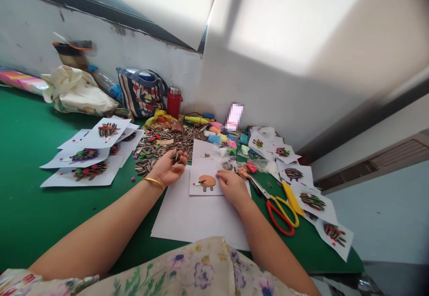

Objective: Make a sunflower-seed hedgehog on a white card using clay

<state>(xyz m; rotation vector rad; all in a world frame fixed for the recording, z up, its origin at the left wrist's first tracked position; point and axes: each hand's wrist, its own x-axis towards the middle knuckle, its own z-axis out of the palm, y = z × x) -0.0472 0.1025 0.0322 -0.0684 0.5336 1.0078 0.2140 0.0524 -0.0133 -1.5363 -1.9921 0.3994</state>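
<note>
My left hand [170, 166] is palm up with its fingers curled round a small bunch of striped sunflower seeds [175, 156]. My right hand [231, 186] rests at the right edge of a small white card [197, 188], its fingertips bent together; whether something is between them is too small to tell. On the card is a brown clay hedgehog shape [207, 181] with grey feet and one dark seed on it. The card lies over larger white sheets [197, 220]. Behind my left hand spreads a pile of sunflower seeds [156, 146].
Red and yellow scissors [279, 211] lie right of my right hand. Finished hedgehog cards [90, 171] are stacked left, more cards [317, 201] right. Coloured clay [214, 139], a phone [234, 116], a red bottle [173, 103] and bags [142, 91] stand behind.
</note>
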